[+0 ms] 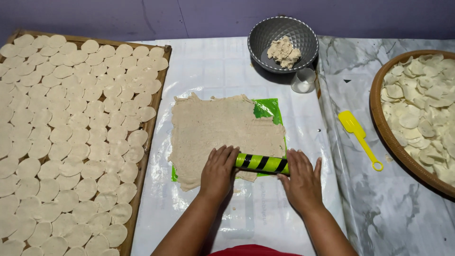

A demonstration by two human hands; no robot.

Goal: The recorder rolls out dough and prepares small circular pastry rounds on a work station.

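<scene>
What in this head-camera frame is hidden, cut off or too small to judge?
- Rolling pin: both ends lie under the left hand and right hand.
- Green sheet: mostly hidden under the rolled dough.
- Round basket of pale chips: cut by the right edge.
- Wooden tray of dough rounds: cut by left and bottom edges.

dough sheet (222, 132) between tray (142, 156), basket (379, 118)
</scene>
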